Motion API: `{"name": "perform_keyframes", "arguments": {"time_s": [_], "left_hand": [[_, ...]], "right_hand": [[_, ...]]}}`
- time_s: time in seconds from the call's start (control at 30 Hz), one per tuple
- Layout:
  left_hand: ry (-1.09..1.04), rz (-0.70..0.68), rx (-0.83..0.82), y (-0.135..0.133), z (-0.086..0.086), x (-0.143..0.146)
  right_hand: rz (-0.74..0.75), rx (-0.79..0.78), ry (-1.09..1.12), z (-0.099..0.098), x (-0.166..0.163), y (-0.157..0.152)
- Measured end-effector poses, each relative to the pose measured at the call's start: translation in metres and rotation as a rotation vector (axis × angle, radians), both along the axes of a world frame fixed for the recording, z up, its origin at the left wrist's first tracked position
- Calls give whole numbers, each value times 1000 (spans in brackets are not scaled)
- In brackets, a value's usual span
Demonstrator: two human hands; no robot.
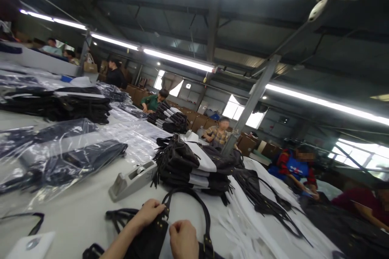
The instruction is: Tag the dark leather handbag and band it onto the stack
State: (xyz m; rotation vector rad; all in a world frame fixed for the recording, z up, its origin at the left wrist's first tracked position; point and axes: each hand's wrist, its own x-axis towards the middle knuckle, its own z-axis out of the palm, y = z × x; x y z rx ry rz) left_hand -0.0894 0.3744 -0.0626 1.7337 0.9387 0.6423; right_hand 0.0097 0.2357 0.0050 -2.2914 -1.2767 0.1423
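A black handbag (pixel 154 238) with looped handles lies on the white table (pixel 82 214) at the bottom of the view. My left hand (pixel 148 212) pinches the bag's top edge beside the base of a handle. My right hand (pixel 184 240) rests on the bag a little to the right, its fingers curled closed on the material. The handle (pixel 203 206) arches up behind both hands.
A grey tape dispenser (pixel 132 180) stands just beyond the hands. Stacks of black-and-white fringed bags (pixel 194 166) pile up behind it; bagged dark items in clear plastic (pixel 63 162) lie at left. Several other people work along the table's far and right sides.
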Motion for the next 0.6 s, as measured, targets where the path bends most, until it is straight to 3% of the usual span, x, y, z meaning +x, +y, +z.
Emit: {"name": "perform_keyframes", "arguments": {"time_s": [0.2, 0.4, 0.6], "left_hand": [[-214, -114, -134, -1, 0, -9], [-247, -292, -117, -6, 10, -24], [-68, -129, -1, 2, 0, -24]], "right_hand": [[-5, -100, -66, -2, -13, 21], [77, -112, -26, 8, -27, 29], [91, -146, -41, 4, -26, 32]]}}
